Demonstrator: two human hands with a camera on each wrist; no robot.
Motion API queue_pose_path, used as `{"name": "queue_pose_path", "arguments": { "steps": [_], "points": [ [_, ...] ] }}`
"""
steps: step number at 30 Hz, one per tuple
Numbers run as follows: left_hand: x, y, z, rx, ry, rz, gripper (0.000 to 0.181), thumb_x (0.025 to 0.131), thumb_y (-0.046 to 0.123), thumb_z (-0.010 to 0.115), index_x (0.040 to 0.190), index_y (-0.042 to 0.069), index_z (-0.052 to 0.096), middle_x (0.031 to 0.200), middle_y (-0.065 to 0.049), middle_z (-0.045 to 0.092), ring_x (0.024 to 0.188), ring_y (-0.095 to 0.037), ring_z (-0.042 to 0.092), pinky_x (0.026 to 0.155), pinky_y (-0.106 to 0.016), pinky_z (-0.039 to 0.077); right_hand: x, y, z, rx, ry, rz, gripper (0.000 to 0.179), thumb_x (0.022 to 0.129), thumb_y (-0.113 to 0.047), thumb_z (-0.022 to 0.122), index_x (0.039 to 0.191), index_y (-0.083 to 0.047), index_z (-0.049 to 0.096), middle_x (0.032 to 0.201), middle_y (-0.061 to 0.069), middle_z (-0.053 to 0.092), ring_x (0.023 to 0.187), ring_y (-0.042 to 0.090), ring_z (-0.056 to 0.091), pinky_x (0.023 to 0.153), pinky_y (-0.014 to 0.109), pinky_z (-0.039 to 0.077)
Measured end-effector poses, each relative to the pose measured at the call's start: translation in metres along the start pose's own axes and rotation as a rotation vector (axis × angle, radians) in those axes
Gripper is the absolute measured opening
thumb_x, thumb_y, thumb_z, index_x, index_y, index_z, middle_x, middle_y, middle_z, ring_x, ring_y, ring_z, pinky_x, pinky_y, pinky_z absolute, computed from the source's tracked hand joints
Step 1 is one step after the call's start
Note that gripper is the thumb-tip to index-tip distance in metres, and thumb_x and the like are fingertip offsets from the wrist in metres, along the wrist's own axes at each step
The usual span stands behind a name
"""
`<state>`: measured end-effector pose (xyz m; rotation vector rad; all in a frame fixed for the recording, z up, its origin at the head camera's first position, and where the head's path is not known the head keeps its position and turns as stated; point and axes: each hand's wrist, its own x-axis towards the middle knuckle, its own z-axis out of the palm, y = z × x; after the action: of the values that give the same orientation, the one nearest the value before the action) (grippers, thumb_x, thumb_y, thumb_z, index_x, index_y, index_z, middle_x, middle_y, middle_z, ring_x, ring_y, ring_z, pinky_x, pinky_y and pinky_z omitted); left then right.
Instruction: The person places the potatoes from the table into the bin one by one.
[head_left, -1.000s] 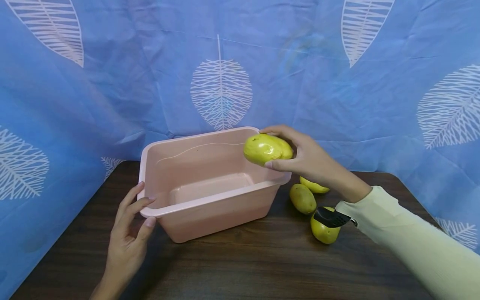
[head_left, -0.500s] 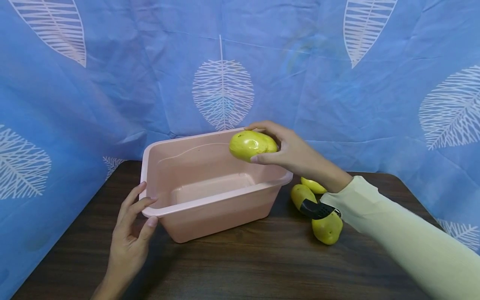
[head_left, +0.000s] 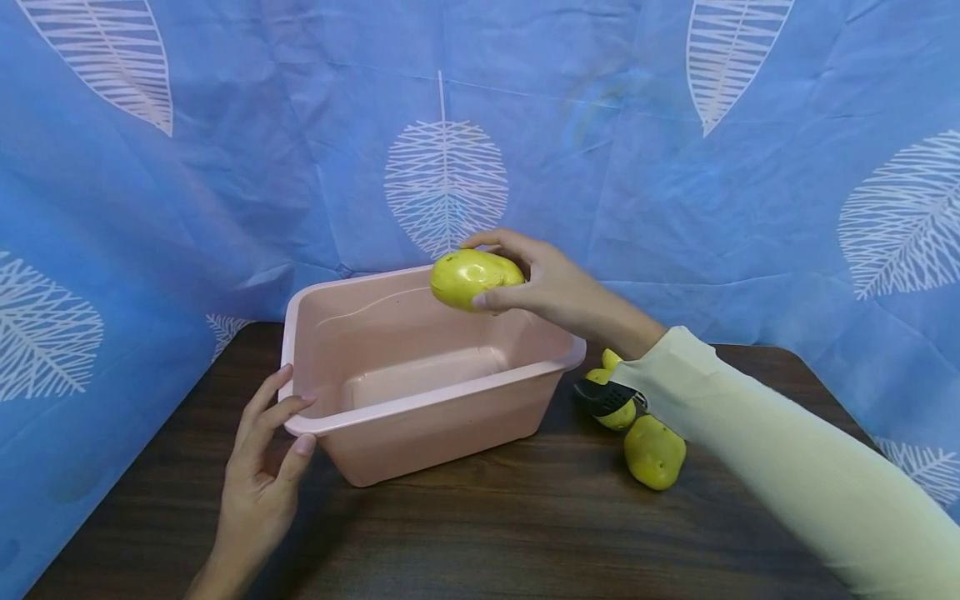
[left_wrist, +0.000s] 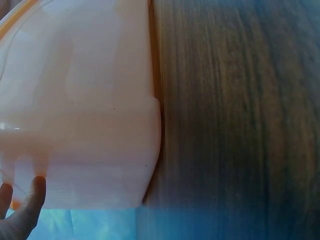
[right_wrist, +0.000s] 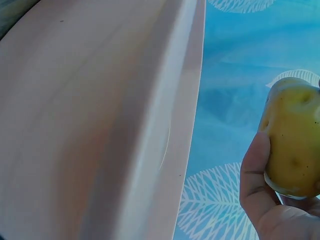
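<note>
On my head feed, the right hand grips a yellow potato, thumb on its near side and fingers curled over the far side. The potato juts out to the left of that palm, held up off the table. It overlaps the far rim of the pink tub, but I cannot tell whether it is directly over the opening. My right wrist feed shows the potato's pitted skin with the thumb pressed along it.

The tub stands below the right hand and ahead of the left hand. That left hand pinches the tub's nearest corner lightly, fingers bent over the rim and thumb against the outside; on the left wrist feed I see only its fingertips at the pale wall.

Below the right forearm, just beyond the tub's right end, I count three more potatoes: the front potato, the middle potato and the back potato. A black strap end at the pale sleeve's cuff partly hides the middle one. Behind both hands, I have blue leaf-print cloth.
</note>
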<state>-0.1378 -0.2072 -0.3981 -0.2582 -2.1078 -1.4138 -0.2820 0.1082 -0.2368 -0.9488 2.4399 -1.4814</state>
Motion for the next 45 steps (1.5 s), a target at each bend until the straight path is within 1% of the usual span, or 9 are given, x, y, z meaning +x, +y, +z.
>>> {"name": "queue_pose_path", "arguments": {
  "steps": [4,12,19,27,33,37,39,43,45],
  "points": [
    [0.001,0.001,0.0,0.0,-0.004,-0.014,0.044,0.097,-0.008,0.063,0.138,0.007,0.062,0.168,0.003,0.035,0.143,-0.013,0.038,0.095,-0.005,0.048,0.006,-0.001,0.001,0.023,-0.017,0.015,0.06,0.09,-0.02,0.078,0.146,-0.024,0.056,0.136,0.003,0.065,0.116,0.024,0.062,0.096,0.04,0.055],
    [0.001,0.0,0.0,-0.019,-0.006,0.01,0.043,0.097,-0.01,0.062,0.138,0.003,0.061,0.168,0.001,0.035,0.144,-0.015,0.039,0.096,-0.005,0.049,0.023,-0.002,0.005,0.118,-0.069,0.015,0.057,0.089,-0.017,0.075,0.143,-0.021,0.058,0.137,0.008,0.063,0.116,0.028,0.062,0.091,0.044,0.061],
    [0.001,-0.001,-0.001,-0.022,-0.007,0.022,0.043,0.096,-0.011,0.062,0.137,0.003,0.061,0.167,0.0,0.036,0.141,-0.015,0.04,0.089,-0.007,0.05,0.037,0.0,0.008,0.173,-0.096,0.039,0.056,0.09,-0.016,0.074,0.144,-0.02,0.056,0.137,0.011,0.062,0.116,0.03,0.062,0.089,0.042,0.061],
    [0.001,-0.001,-0.001,-0.03,-0.012,0.011,0.044,0.096,-0.01,0.062,0.138,0.004,0.061,0.167,0.0,0.035,0.143,-0.015,0.04,0.095,-0.007,0.05,0.056,0.001,0.015,0.16,-0.111,0.053,0.054,0.09,-0.019,0.074,0.141,-0.022,0.058,0.134,0.01,0.063,0.114,0.031,0.063,0.09,0.042,0.062],
    [0.001,0.0,0.0,-0.031,-0.014,-0.002,0.043,0.097,-0.009,0.062,0.138,0.004,0.061,0.167,0.001,0.035,0.145,-0.015,0.038,0.096,-0.007,0.049,0.068,0.002,0.018,0.168,-0.134,0.058,0.058,0.091,-0.019,0.073,0.146,-0.02,0.054,0.138,0.011,0.061,0.115,0.031,0.063,0.09,0.041,0.062],
    [0.002,-0.001,0.001,-0.042,-0.019,0.013,0.043,0.097,-0.01,0.061,0.138,0.003,0.061,0.168,0.0,0.035,0.145,-0.016,0.038,0.096,-0.007,0.049,0.075,0.006,0.019,0.172,-0.13,0.074,0.057,0.09,-0.019,0.074,0.144,-0.022,0.055,0.136,0.01,0.061,0.115,0.031,0.064,0.091,0.042,0.062],
    [0.002,-0.001,0.001,-0.051,-0.02,0.027,0.044,0.096,-0.011,0.061,0.138,0.003,0.061,0.167,-0.001,0.035,0.145,-0.017,0.038,0.096,-0.007,0.049,0.079,0.008,0.021,0.17,-0.135,0.08,0.056,0.09,-0.02,0.075,0.143,-0.022,0.056,0.136,0.01,0.061,0.116,0.03,0.064,0.095,0.045,0.062],
    [0.001,-0.003,0.0,-0.053,-0.013,0.051,0.045,0.095,-0.012,0.061,0.137,0.003,0.061,0.167,-0.004,0.035,0.144,-0.018,0.039,0.096,-0.007,0.049,0.086,0.01,0.027,0.165,-0.162,0.081,0.056,0.09,-0.021,0.075,0.143,-0.022,0.056,0.138,0.009,0.059,0.119,0.029,0.064,0.101,0.051,0.059],
    [0.001,-0.004,0.0,-0.053,-0.012,0.047,0.045,0.095,-0.012,0.061,0.137,0.003,0.061,0.167,-0.003,0.035,0.145,-0.018,0.038,0.097,-0.007,0.049,0.09,0.009,0.03,0.169,-0.178,0.08,0.055,0.091,-0.021,0.074,0.143,-0.022,0.056,0.138,0.008,0.059,0.12,0.029,0.064,0.101,0.051,0.059]
  ]
}}
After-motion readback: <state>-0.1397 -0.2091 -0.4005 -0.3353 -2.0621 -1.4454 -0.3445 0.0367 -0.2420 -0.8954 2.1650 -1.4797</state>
